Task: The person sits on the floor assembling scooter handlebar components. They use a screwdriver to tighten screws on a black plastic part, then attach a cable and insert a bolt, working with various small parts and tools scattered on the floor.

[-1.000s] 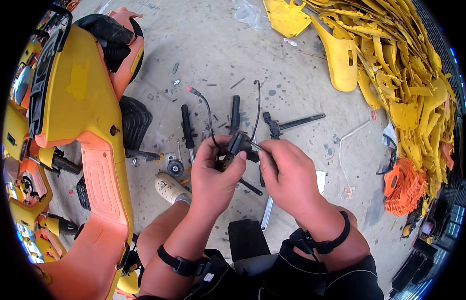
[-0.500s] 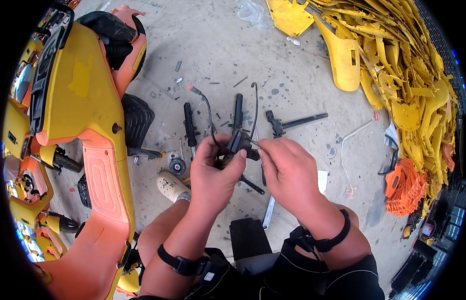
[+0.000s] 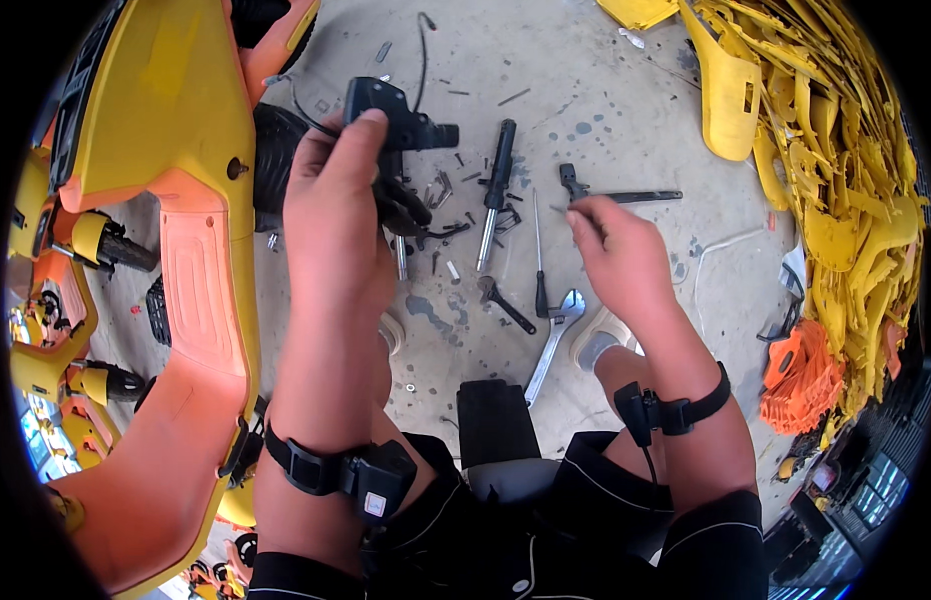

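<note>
Raised over the floor, my left hand [image 3: 331, 190] is closed round a black lever-like part [image 3: 386, 105] with thin cables running from it; its exact kind is unclear. My right hand [image 3: 616, 245] is pinched at the fingertips, and a small dark thing seems to poke out there, too small to name. Just beyond it lies a black bar with a clamp-like end [image 3: 636, 196]. Between my hands are a black and silver shock-like tube [image 3: 499, 180], a screwdriver [image 3: 541, 280], a silver adjustable wrench [image 3: 553, 345] and a smaller dark wrench [image 3: 506, 304].
A yellow and orange scooter body [image 3: 201, 270] stands close on my left, with more behind it. Yellow panels [image 3: 836, 150] pile up on the right, beside stacked orange pieces [image 3: 804, 380]. A black seat [image 3: 496, 420] is between my legs. Several screws are scattered on the floor.
My hands have come apart. My left hand has carried the black part up and to the left; my right hand has drawn away to the right. The view has shifted as well.
</note>
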A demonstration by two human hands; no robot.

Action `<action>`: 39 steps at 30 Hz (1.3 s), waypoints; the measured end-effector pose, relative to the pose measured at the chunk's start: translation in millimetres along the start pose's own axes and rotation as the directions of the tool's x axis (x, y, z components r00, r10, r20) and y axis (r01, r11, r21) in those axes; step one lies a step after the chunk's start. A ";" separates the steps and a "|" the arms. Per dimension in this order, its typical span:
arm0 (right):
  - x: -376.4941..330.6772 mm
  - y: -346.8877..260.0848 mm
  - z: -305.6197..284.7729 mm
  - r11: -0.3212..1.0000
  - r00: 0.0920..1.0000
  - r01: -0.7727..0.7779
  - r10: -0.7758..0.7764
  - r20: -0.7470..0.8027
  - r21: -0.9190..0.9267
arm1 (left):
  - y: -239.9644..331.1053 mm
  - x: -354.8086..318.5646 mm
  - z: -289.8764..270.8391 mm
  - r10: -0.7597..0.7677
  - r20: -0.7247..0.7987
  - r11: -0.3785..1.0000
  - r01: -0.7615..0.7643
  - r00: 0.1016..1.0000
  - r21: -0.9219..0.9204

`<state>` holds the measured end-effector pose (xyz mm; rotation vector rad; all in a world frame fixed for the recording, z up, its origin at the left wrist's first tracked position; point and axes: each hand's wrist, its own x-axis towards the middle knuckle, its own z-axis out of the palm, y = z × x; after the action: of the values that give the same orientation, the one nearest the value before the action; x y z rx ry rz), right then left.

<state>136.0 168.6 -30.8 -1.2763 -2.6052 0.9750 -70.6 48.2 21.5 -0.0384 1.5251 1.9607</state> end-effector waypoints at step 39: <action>-63.7 120.6 408.4 0.837 0.763 -0.541 0.530 0.371 -0.084 | -29.1 -26.5 -69.1 0.315 0.043 0.732 -0.271 0.948 0.625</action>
<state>123.2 -31.3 -412.0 -2.0859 -2.4921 1.4702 -59.6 -21.4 -15.4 0.4553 2.2755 1.5728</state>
